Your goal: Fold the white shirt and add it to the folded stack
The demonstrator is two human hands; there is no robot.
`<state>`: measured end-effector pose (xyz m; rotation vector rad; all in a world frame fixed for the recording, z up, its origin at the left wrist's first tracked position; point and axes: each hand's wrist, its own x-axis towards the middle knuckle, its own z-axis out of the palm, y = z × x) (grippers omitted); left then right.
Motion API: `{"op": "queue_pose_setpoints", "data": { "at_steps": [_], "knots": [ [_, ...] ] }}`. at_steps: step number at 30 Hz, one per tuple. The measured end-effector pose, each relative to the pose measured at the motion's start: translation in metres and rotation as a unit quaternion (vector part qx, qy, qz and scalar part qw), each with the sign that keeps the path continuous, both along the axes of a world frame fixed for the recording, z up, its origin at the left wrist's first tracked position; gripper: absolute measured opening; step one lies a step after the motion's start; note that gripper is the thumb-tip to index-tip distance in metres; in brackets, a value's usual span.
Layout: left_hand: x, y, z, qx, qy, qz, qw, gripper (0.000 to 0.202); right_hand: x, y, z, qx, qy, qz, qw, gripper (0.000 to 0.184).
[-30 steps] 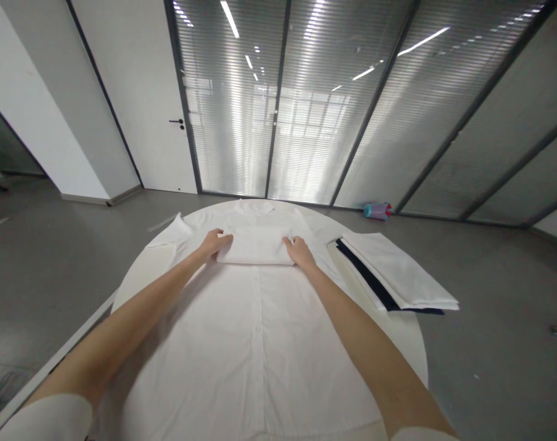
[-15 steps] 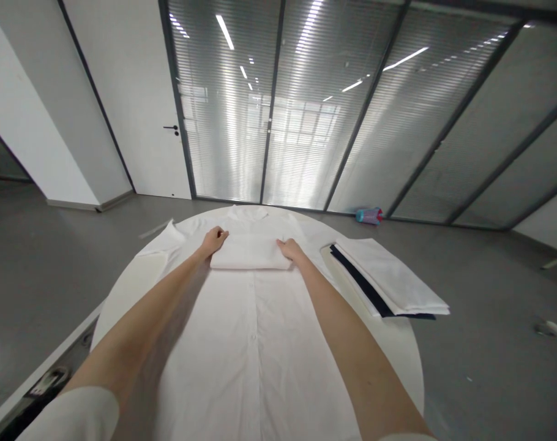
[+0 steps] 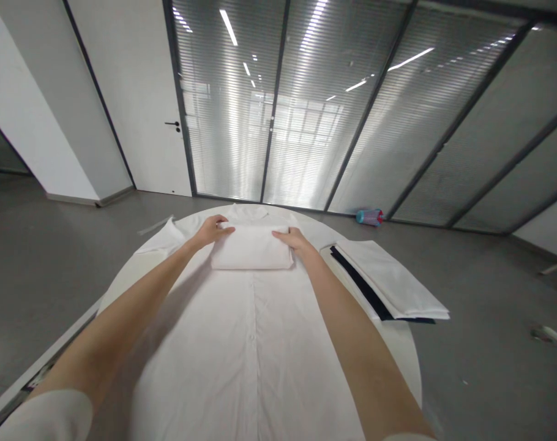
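Note:
A white button shirt (image 3: 251, 343) lies spread flat on a round white table (image 3: 400, 349), collar at the far side. On its chest rests a small folded white cloth (image 3: 252, 251). My left hand (image 3: 210, 231) lies at the cloth's far left corner, fingers curled over its top edge. My right hand (image 3: 294, 239) rests at the far right corner, fingers laid on the cloth's edge. Both arms reach forward over the shirt.
A folded stack of white and dark garments (image 3: 388, 282) lies on the table's right side. A teal and pink bottle (image 3: 369, 215) lies on the grey floor by the glass wall. A white door (image 3: 141, 98) stands at the back left.
Both hands have slid from the near corners of the folded cloth to its far corners. The cloth has stayed in place on the shirt.

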<state>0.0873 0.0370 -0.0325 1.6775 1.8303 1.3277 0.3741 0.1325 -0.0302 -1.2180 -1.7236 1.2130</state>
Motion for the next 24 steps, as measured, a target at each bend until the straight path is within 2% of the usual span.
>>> {"op": "queue_pose_setpoints", "data": {
  "at_steps": [2, 4, 6, 7, 9, 10, 13, 16, 18, 20, 24],
  "knots": [
    [0.002, -0.008, 0.016, 0.091, 0.061, -0.011, 0.994, 0.044, 0.005, 0.0, 0.013, 0.069, 0.038, 0.029, 0.996, 0.041],
    [0.003, -0.019, 0.021, 0.162, 0.135, -0.038, 0.977, 0.035, 0.015, -0.001, 0.016, 0.178, 0.014, 0.035, 0.983, 0.042],
    [0.005, -0.033, 0.011, 0.185, 0.211, -0.089, 0.956, 0.026, 0.028, -0.006, 0.008, 0.265, -0.073, 0.037, 0.961, 0.042],
    [0.006, -0.04, 0.001, 0.179, 0.246, -0.122, 0.945, 0.024, 0.035, -0.009, 0.001, 0.282, -0.131, 0.049, 0.949, 0.043],
    [0.008, -0.053, -0.022, 0.147, 0.294, -0.167, 0.93, 0.024, 0.051, -0.017, -0.016, 0.264, -0.239, 0.096, 0.929, 0.046],
    [0.009, -0.058, -0.032, 0.131, 0.303, -0.168, 0.929, 0.025, 0.059, -0.021, -0.023, 0.244, -0.274, 0.123, 0.922, 0.048],
    [0.01, -0.066, -0.054, 0.092, 0.25, -0.095, 0.959, 0.039, 0.072, -0.03, -0.032, 0.213, -0.273, 0.151, 0.926, 0.053],
    [0.012, -0.063, -0.06, 0.023, 0.123, -0.023, 0.992, 0.063, 0.068, -0.036, -0.029, 0.207, -0.209, 0.129, 0.947, 0.06],
    [0.012, -0.059, -0.061, -0.007, 0.076, -0.024, 0.997, 0.071, 0.061, -0.04, -0.029, 0.209, -0.198, 0.116, 0.951, 0.06],
    [0.013, -0.058, -0.062, 0.008, 0.078, -0.045, 0.996, 0.072, 0.054, -0.045, -0.033, 0.242, -0.214, 0.094, 0.942, 0.052],
    [0.017, -0.061, -0.063, 0.07, 0.129, -0.08, 0.986, 0.056, 0.046, -0.056, -0.038, 0.338, -0.29, 0.051, 0.894, 0.041]
  ]
}}
